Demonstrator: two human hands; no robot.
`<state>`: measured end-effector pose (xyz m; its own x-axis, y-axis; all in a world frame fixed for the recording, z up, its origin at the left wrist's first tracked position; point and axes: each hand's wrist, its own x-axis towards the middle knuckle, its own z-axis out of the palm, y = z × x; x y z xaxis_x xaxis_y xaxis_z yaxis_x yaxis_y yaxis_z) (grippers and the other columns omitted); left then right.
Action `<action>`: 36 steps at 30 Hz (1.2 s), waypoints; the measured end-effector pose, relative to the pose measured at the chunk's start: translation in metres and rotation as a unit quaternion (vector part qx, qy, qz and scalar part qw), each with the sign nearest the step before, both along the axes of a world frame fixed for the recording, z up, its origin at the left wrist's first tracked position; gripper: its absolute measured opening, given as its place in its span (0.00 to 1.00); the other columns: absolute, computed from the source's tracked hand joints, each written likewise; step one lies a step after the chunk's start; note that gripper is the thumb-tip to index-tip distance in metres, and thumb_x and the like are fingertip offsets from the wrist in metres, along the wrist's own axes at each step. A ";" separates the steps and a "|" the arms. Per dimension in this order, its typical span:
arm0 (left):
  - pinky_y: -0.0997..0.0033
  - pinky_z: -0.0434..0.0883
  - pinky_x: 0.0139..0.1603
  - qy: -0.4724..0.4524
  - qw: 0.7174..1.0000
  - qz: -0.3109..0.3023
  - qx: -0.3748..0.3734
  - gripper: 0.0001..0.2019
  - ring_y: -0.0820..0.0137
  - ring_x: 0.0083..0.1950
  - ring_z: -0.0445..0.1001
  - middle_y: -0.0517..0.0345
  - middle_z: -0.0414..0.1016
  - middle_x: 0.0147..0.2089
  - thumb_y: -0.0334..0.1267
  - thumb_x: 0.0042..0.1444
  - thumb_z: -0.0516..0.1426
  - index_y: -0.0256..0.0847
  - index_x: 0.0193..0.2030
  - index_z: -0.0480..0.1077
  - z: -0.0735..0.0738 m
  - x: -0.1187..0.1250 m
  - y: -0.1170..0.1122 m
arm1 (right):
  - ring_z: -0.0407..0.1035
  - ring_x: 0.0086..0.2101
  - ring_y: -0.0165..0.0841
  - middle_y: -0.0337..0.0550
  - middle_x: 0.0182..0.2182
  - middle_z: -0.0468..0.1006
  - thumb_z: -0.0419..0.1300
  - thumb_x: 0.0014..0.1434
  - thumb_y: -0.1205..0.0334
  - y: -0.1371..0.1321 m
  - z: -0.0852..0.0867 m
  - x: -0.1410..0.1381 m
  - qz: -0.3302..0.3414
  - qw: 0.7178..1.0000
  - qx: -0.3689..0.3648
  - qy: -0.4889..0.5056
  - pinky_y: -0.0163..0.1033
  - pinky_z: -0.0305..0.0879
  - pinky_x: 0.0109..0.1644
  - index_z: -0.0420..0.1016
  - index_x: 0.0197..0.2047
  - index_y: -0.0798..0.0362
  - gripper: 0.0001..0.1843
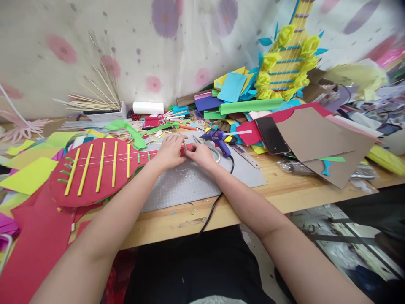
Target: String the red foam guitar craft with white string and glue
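A red paper stringed instrument lies on the table, its rounded body at the left and its narrow neck running right. Yellow strips cross the body, small green ones the neck, and thin white strings run lengthwise. My left hand is closed round the neck, covering much of it. Close beside it, my right hand pinches at a small green strip on the neck; its fingertips are partly hidden. Under both hands is a grey cutting mat. Scissors and a purple glue gun lie just beyond my right hand.
A metal ruler and black phone lie to the right, near brown card. The glue gun's cable drops over the front edge. Behind stand a yellow-flowered instrument and a box of sticks. Coloured paper scraps surround the mat.
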<state>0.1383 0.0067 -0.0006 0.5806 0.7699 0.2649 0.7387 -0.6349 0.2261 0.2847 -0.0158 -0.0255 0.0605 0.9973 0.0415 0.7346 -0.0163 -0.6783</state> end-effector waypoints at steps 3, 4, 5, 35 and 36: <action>0.55 0.60 0.57 -0.031 0.999 0.014 -0.008 0.28 0.56 0.57 0.65 0.48 0.70 0.53 0.37 0.44 0.60 0.41 0.54 0.62 -0.008 0.004 -0.001 | 0.65 0.27 0.30 0.38 0.24 0.72 0.57 0.50 0.53 0.000 0.000 -0.001 0.005 1.000 -0.002 0.007 0.35 0.52 0.29 0.68 0.24 0.52 0.11; 0.56 0.61 0.57 -0.041 0.999 0.013 -0.010 0.27 0.57 0.56 0.66 0.49 0.71 0.52 0.35 0.44 0.60 0.40 0.54 0.62 -0.009 0.004 -0.001 | 0.65 0.27 0.30 0.38 0.24 0.72 0.57 0.50 0.53 0.000 0.000 -0.001 0.007 1.000 -0.001 0.010 0.35 0.52 0.29 0.67 0.24 0.52 0.12; 0.57 0.62 0.56 -0.049 0.999 0.011 -0.012 0.27 0.58 0.55 0.67 0.49 0.71 0.51 0.34 0.44 0.60 0.40 0.54 0.62 -0.009 0.005 0.000 | 0.65 0.27 0.30 0.38 0.24 0.72 0.57 0.50 0.53 0.000 0.000 -0.001 0.010 1.000 -0.001 0.013 0.35 0.52 0.29 0.67 0.24 0.52 0.12; 0.57 0.56 0.57 -0.194 0.975 0.111 -0.014 0.30 0.63 0.51 0.71 0.56 0.76 0.44 0.40 0.43 0.65 0.46 0.51 0.58 -0.030 0.004 0.000 | 0.65 0.47 0.37 0.49 0.47 0.70 0.60 0.56 0.60 0.015 0.006 0.033 0.246 0.944 0.136 -0.174 0.39 0.61 0.46 0.67 0.55 0.53 0.22; 0.57 0.56 0.57 -0.196 0.974 0.108 -0.017 0.29 0.63 0.51 0.71 0.56 0.76 0.44 0.41 0.43 0.65 0.46 0.51 0.58 -0.029 0.004 0.000 | 0.65 0.47 0.37 0.49 0.47 0.70 0.60 0.56 0.60 0.015 0.006 0.033 0.247 0.944 0.137 -0.173 0.39 0.61 0.46 0.67 0.55 0.53 0.22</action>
